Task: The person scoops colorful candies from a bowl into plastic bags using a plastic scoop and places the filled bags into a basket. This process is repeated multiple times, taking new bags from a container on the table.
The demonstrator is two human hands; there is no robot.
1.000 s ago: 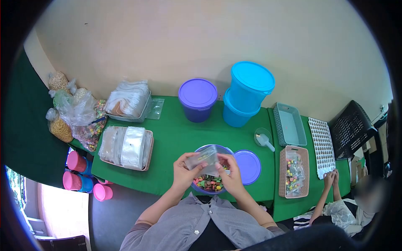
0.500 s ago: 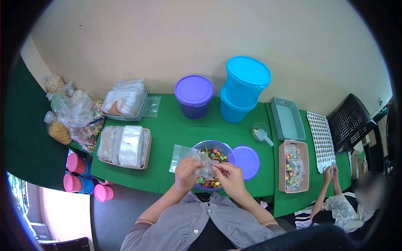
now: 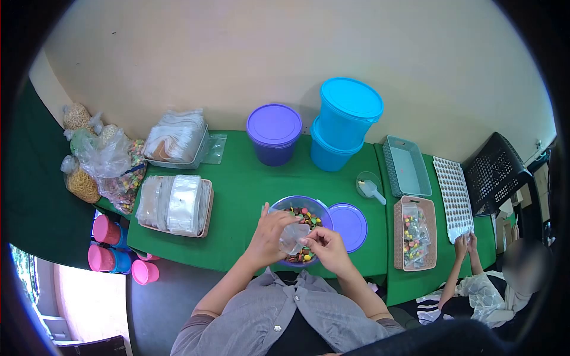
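A purple tub (image 3: 323, 215) of multicoloured candies (image 3: 307, 218) stands near the table's front edge. Over it, a small clear plastic bag (image 3: 294, 238) hangs between my hands. My right hand (image 3: 326, 246) pinches the bag's right edge between thumb and fingers. On the other side, my left hand (image 3: 273, 234) has its fingers raised and spread, with the bag against its palm side; whether its thumb grips the bag is hidden. A round purple lid (image 3: 348, 228) lies right of the tub.
Bag-filled baskets (image 3: 206, 207) stand left, a lidded purple tub (image 3: 274, 133) and stacked blue tubs (image 3: 347, 121) behind. A scoop (image 3: 372, 191) rests in a clear bowl. Rightward are a pink basket (image 3: 432, 237), a sticker sheet (image 3: 454, 199) and a co-worker's hands (image 3: 466, 244).
My left hand has opened its fingers and lifted them. The bag, stretched out to the left before, is now gathered between my hands above the tub.
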